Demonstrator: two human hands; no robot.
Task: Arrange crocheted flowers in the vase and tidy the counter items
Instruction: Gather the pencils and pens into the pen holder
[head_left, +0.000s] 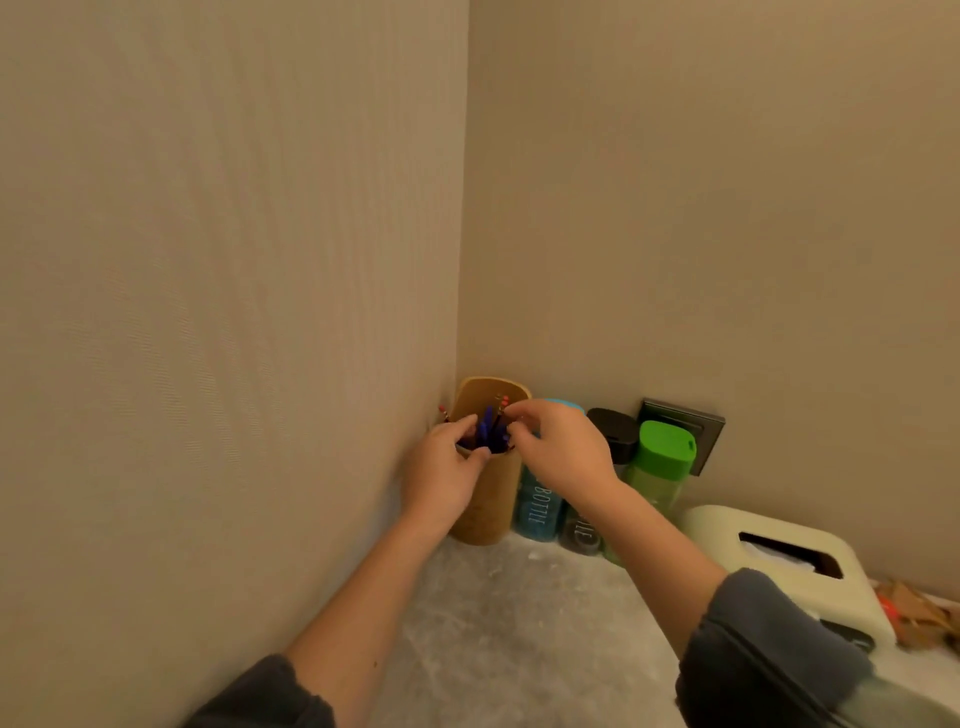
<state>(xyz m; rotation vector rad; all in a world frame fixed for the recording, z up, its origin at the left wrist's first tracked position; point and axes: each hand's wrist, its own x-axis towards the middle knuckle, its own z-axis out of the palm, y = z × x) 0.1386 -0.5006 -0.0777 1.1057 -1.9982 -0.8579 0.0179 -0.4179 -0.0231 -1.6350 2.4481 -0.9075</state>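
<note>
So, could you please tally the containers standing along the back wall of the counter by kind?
Vase: 1
Bottles: 3 (blue bottle, black-capped bottle, green-capped bottle)
Tissue box: 1
Total: 5

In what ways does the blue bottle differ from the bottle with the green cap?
The blue bottle has a blue body and stands right beside the vase. The green-capped bottle has a green body and stands farther right, before the wall socket. The blue bottle shows the word BOTTLE, and the right hand partly hides its top; the green-capped bottle shows its cap fully. Both stand upright on the counter.
</note>
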